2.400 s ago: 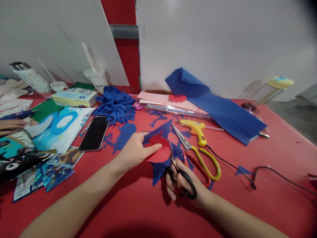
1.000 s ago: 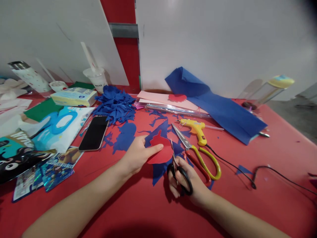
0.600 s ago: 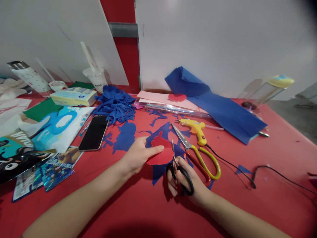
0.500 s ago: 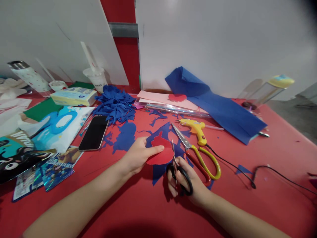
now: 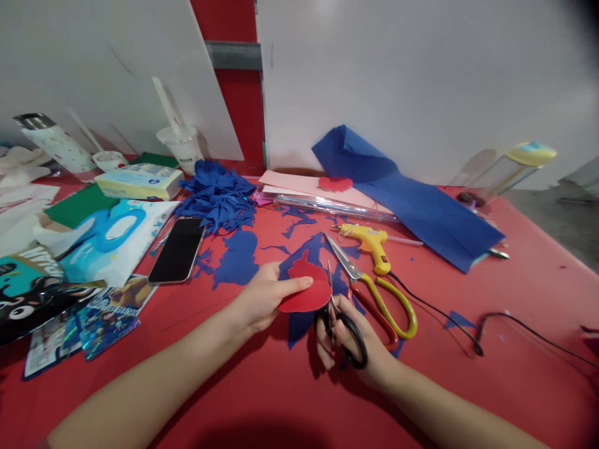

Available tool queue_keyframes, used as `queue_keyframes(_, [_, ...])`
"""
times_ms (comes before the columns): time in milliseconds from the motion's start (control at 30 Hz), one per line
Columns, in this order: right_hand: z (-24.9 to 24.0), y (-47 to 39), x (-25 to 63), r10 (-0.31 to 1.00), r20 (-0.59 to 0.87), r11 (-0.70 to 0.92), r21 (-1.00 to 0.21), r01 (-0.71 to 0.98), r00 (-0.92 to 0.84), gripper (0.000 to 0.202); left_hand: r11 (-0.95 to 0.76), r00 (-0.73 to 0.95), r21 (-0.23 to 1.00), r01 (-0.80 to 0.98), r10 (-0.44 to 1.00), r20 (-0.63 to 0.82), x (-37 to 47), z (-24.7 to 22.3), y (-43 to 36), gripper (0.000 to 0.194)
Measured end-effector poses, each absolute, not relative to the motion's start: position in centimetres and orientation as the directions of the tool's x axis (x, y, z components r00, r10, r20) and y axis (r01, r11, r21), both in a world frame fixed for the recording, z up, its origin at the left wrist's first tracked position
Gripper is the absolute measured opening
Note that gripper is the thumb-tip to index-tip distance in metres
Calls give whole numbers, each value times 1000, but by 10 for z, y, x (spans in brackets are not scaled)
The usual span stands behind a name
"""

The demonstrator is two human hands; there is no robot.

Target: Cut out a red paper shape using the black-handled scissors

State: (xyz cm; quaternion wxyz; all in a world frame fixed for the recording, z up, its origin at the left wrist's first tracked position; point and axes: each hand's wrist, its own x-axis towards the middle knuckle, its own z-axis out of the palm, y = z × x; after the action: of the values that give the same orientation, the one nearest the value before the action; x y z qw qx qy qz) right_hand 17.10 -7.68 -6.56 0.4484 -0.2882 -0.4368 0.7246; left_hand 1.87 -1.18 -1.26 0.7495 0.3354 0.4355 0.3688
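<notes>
My left hand is closed on a red paper cutout, thumb on top, and a blue paper piece shows beneath it. The cutout is rounded, with a narrow stub at its far end. In my right hand is a pair of black-handled scissors, fingers through the loops. Their slightly parted blades stand at the right edge of the red cutout. Just beyond lie larger scissors with red and yellow handles, apart from my hand.
A yellow glue gun with a black cord lies to the right. Long blue paper leans on the white board. Blue scraps are heaped near a phone. Left are a wipes pack, snack bags and a plastic cup.
My left hand and the red cutout have shifted slightly to the right. The scissors have moved a little right too, and their blades look closer to the cutout's edge.
</notes>
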Motion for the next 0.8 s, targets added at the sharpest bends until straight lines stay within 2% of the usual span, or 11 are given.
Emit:
queue_keyframes(233, [-61, -77, 168, 909, -50, -240, -875, -420, -415, 38, 506, 361, 825, -253, 840, -404, 18, -12, -11, 19])
queue_keyframes(600, [-68, -76, 171, 881, 32, -231, -842, -488, -473, 32, 445, 358, 870, -212, 864, -354, 17, -17, -10, 18])
queue_keyframes(800, [-66, -75, 171, 890, 31, -207, -862, -464, -455, 33, 453, 338, 849, -270, 871, -357, 21, -20, -15, 17])
